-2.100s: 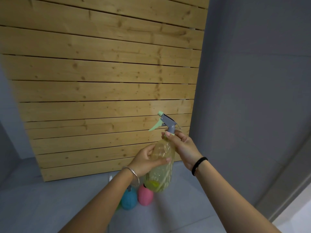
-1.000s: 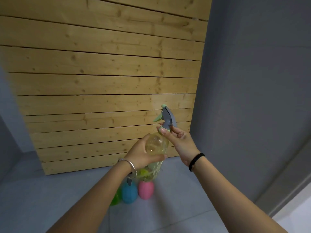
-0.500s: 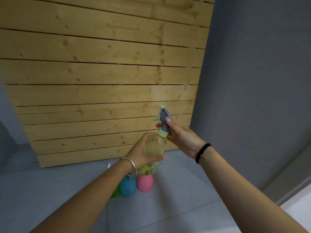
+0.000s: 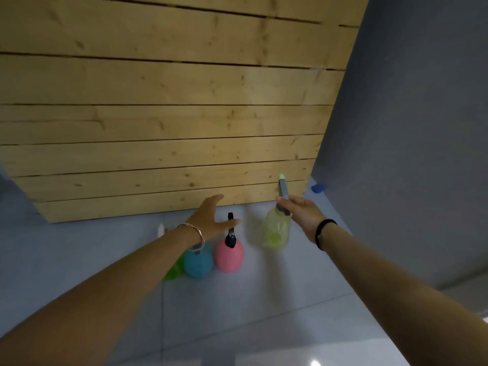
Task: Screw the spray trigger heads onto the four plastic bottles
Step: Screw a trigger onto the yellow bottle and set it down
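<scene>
Grey tiled floor, a slatted wooden panel leaning at the back, and all the action is happening low down in front of it. The right hand is carrying the yellow bottle purely by its trigger head, its grip pinched around the collar, and the bottle is dangling to the right of the others, blurred. I cannot tell whether it is touching the floor.

That is the worry: all the weight is hanging on the thread. If the head is not seated fully, I judge the bottle could be slipping off or twisting loose as it swings.

The left hand is holding nothing, its grip wide open with the fingers spread, hovering right by the black trigger head of the pink bottle. A careless brush there could be tipping that one into the blue bottle beside it, and the green bottle behind the forearm is hiding too much to say whether its head is on.
</scene>
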The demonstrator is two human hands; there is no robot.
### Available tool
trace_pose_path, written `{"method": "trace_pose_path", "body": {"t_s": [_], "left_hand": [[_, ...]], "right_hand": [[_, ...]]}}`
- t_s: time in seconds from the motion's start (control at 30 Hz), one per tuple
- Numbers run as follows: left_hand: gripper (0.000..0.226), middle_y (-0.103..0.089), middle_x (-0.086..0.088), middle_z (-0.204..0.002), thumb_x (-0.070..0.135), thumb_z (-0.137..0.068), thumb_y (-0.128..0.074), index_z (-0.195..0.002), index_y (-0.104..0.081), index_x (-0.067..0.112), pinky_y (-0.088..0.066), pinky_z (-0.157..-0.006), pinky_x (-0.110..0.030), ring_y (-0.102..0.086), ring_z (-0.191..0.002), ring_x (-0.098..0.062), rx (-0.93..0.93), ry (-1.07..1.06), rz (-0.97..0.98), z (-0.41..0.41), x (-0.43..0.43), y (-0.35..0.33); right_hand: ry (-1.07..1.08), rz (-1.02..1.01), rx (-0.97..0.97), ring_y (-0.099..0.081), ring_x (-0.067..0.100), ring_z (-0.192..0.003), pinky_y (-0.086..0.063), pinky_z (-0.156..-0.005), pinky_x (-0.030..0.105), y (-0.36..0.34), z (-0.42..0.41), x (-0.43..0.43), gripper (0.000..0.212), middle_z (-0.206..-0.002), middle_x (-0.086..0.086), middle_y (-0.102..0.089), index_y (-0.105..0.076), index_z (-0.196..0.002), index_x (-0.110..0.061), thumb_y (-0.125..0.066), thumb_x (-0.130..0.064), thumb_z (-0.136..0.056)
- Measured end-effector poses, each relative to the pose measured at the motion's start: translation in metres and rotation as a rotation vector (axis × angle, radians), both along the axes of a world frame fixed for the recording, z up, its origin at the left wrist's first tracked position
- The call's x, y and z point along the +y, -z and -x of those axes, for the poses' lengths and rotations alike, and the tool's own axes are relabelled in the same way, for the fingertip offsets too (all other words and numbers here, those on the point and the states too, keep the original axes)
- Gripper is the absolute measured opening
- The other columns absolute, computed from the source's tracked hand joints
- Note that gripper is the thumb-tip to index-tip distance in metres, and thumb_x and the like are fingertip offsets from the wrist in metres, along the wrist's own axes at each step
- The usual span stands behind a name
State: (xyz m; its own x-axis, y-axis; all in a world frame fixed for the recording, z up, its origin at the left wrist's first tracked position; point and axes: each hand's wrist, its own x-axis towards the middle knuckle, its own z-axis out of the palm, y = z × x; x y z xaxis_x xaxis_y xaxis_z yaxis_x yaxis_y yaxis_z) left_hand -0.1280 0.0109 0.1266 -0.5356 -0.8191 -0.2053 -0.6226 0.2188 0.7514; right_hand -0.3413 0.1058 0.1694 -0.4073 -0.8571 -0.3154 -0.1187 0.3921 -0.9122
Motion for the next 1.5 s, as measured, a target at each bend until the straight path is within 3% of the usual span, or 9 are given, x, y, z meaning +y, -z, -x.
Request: {"method": "trace_pose_path", "body": {"t_s": [0.23,0.33,0.47,0.53,0.67,0.8,0.9,1.17,1.5], "left_hand": [[0.074,-0.029,-0.013,-0.153,0.047,-0.092,-0.046,-0.148,-0.017,0.010,-0.029,-0.110,-0.036,-0.034,-0.138,-0.028,-0.056,-0.160,-0.196,0.033,-0.027,0.050],[0.073,-0.040,-0.022,-0.145,0.052,-0.094,-0.036,-0.142,-0.029,-0.002,-0.033,-0.104,-0.038,-0.042,-0.130,-0.034,-0.215,-0.185,-0.258,0.042,-0.030,0.069],[0.065,-0.059,-0.020,-0.096,0.052,-0.096,-0.025,-0.105,-0.057,-0.003,-0.039,-0.083,-0.036,-0.056,-0.087,-0.030,-0.250,-0.159,-0.330,0.046,-0.027,0.085],[0.053,-0.048,-0.009,-0.074,0.051,-0.096,-0.026,-0.075,-0.049,0.008,-0.038,-0.076,-0.033,-0.047,-0.067,-0.021,-0.216,-0.188,-0.340,0.048,-0.024,0.091],[0.052,-0.054,-0.012,-0.076,0.044,-0.099,-0.028,-0.072,-0.052,0.005,-0.045,-0.085,-0.037,-0.051,-0.072,-0.025,-0.120,-0.200,-0.401,0.048,-0.019,0.098],[0.052,-0.046,-0.004,-0.062,0.041,-0.099,-0.029,-0.059,-0.045,0.012,-0.033,-0.074,-0.028,-0.042,-0.058,-0.015,-0.156,-0.237,-0.367,0.049,-0.019,0.103],[0.053,-0.046,-0.007,-0.063,0.042,-0.099,-0.031,-0.061,-0.048,0.008,-0.032,-0.067,-0.028,-0.042,-0.058,-0.017,-0.170,-0.266,-0.394,0.049,-0.019,0.103],[0.056,-0.061,-0.025,-0.112,0.042,-0.098,-0.034,-0.111,-0.060,-0.006,-0.045,-0.088,-0.035,-0.049,-0.086,-0.026,-0.091,-0.318,-0.466,0.050,-0.021,0.102],[0.056,-0.056,-0.013,-0.094,0.046,-0.097,-0.032,-0.104,-0.062,-0.002,-0.040,-0.079,-0.031,-0.051,-0.083,-0.026,-0.114,-0.295,-0.443,0.049,-0.021,0.100]], "right_hand": [[-0.085,-0.129,-0.019,-0.056,0.013,-0.078,-0.042,-0.081,0.022,0.071,0.009,-0.021,0.020,-0.088,0.005,-0.064,-0.069,-0.095,-0.011,-0.065,-0.028,-0.085],[-0.104,-0.150,-0.024,-0.056,0.009,-0.071,-0.044,-0.070,0.017,0.088,0.007,-0.031,0.027,-0.086,0.004,-0.064,-0.069,-0.103,-0.007,-0.066,-0.027,-0.085],[-0.121,-0.179,-0.038,-0.057,0.011,-0.076,-0.044,-0.076,0.021,0.104,0.005,-0.040,0.021,-0.089,0.006,-0.064,-0.069,-0.096,-0.008,-0.064,-0.026,-0.087],[-0.134,-0.188,-0.052,-0.059,0.012,-0.079,-0.046,-0.077,0.020,0.109,0.005,-0.041,0.018,-0.090,0.006,-0.065,-0.069,-0.091,-0.009,-0.064,-0.025,-0.087],[-0.133,-0.196,-0.066,-0.060,0.017,-0.089,-0.047,-0.095,0.030,0.116,0.003,-0.041,0.016,-0.091,0.007,-0.066,-0.067,-0.077,-0.011,-0.064,-0.024,-0.087],[-0.110,-0.200,-0.073,-0.059,0.018,-0.090,-0.046,-0.097,0.032,0.116,0.000,-0.043,0.024,-0.089,0.009,-0.063,-0.063,-0.071,-0.010,-0.062,-0.027,-0.088],[-0.091,-0.195,-0.088,-0.061,0.020,-0.091,-0.049,-0.090,0.029,0.115,0.000,-0.044,0.029,-0.088,0.009,-0.064,-0.064,-0.075,-0.007,-0.061,-0.032,-0.088],[-0.088,-0.216,-0.063,-0.060,0.030,-0.113,-0.047,-0.101,0.039,0.112,0.000,-0.045,0.042,-0.114,0.022,-0.067,-0.068,-0.102,0.008,-0.061,-0.031,-0.089],[-0.092,-0.251,-0.035,-0.059,0.026,-0.115,-0.045,-0.092,0.032,0.111,0.004,-0.046,0.031,-0.117,0.018,-0.067,-0.069,-0.101,-0.002,-0.061,-0.029,-0.089]]}}
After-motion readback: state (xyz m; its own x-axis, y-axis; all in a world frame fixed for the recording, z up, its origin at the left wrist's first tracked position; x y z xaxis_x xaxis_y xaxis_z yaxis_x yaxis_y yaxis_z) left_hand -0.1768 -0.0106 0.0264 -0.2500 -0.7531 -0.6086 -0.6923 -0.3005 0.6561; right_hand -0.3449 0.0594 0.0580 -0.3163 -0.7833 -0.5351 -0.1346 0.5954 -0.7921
